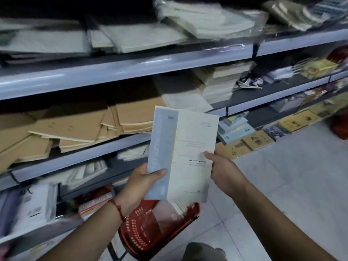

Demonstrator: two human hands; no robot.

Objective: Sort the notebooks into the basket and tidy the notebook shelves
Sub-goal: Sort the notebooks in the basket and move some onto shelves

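the pale blue-and-white notebook [180, 155] is held upright above the red basket [150, 228], in front of the shelves [113, 70], with the left hand [143, 183] and right hand [224, 172] both curled on its lower edges. lower it flat onto the stack already in the basket, i'd say, spine aligned. the cover print is too blurred to read, and the notebook hides the basket's far side.

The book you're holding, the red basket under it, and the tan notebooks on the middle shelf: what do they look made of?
White-and-pale-blue book, held by left hand and right hand: paper, with a smooth, slightly glossy card cover, apparently. Red slotted basket: moulded plastic, judging by its perforated walls. Tan flat notebooks: matte kraft card covers, pale page edges showing.
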